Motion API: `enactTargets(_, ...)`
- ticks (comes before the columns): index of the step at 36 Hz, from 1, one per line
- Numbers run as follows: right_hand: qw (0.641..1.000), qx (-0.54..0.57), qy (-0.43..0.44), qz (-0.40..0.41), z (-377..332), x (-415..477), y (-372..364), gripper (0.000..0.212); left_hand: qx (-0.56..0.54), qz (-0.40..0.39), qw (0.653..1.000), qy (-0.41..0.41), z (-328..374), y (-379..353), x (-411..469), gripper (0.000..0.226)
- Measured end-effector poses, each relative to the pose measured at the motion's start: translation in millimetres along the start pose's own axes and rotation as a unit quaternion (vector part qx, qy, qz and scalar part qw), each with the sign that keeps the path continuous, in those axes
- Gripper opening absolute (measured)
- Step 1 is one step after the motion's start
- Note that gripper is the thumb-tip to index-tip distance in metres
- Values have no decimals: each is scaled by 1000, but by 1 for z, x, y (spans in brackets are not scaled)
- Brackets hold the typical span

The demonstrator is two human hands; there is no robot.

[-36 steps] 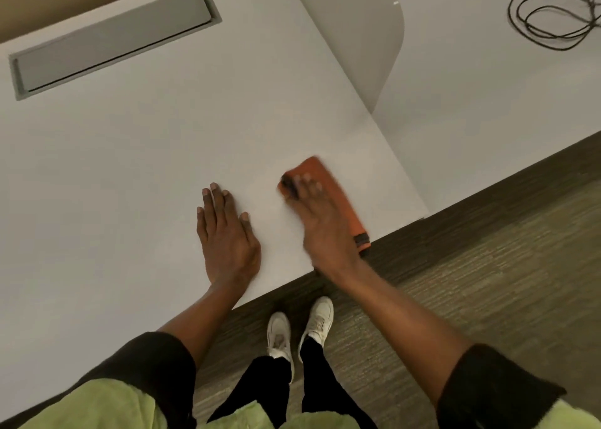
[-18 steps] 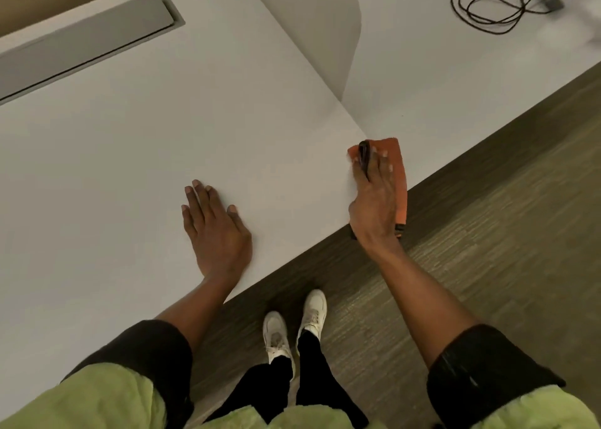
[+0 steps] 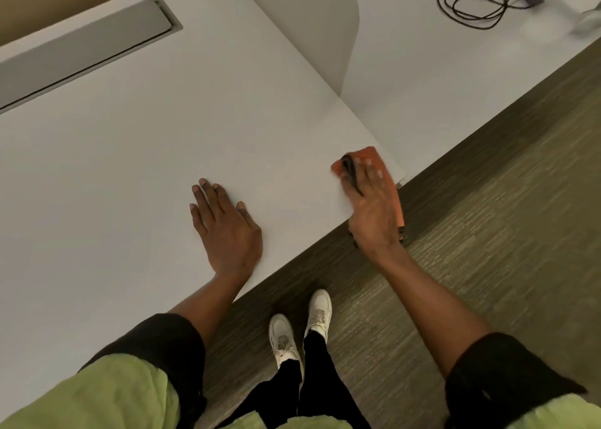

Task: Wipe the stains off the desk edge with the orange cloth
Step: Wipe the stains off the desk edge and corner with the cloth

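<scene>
The orange cloth (image 3: 370, 156) lies over the front right corner of the white desk (image 3: 162, 155), partly hanging past the edge. My right hand (image 3: 374, 207) presses flat on the cloth, fingers spread over it, with a dark mark or band across the fingers. My left hand (image 3: 224, 227) rests flat on the desk top to the left, fingers apart, holding nothing. No stains can be made out on the desk edge (image 3: 292, 259) near the cloth.
A grey cable flap (image 3: 84, 48) sits in the desk's far left. A rounded divider panel (image 3: 322, 28) stands between this desk and the neighbouring one, where a coiled black cable (image 3: 471, 2) lies. My feet in white shoes (image 3: 299, 324) stand on the carpet.
My right hand slid the cloth right along the front edge to the desk's corner, then slightly back left. The left hand stayed flat in place.
</scene>
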State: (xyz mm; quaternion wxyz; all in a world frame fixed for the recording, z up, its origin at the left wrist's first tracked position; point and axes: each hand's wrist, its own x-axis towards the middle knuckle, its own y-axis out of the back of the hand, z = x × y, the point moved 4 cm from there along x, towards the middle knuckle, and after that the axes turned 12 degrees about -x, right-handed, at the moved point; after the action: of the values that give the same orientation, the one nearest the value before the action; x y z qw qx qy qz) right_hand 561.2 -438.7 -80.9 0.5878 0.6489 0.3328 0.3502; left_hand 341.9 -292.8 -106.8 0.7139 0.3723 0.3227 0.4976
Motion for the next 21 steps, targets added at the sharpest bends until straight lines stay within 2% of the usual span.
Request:
enactTargets(4, 996, -2, -94, -12, 45, 36, 2, 78, 1, -5, 1000, -1, 1, 0, -1, 65)
enactTargets(11, 994, 34, -100, -4, 4, 12, 2, 82, 6, -12, 1000, 4, 1, -1, -1, 66)
enactTargets(18, 991, 73, 114, -21, -76, -69, -12, 81, 1, -11, 1000, 1, -1, -3, -3, 66)
enactTargets(21, 987, 64, 144, -14, -69, -58, -7, 84, 2, -9, 1000, 1, -1, -2, -1, 67)
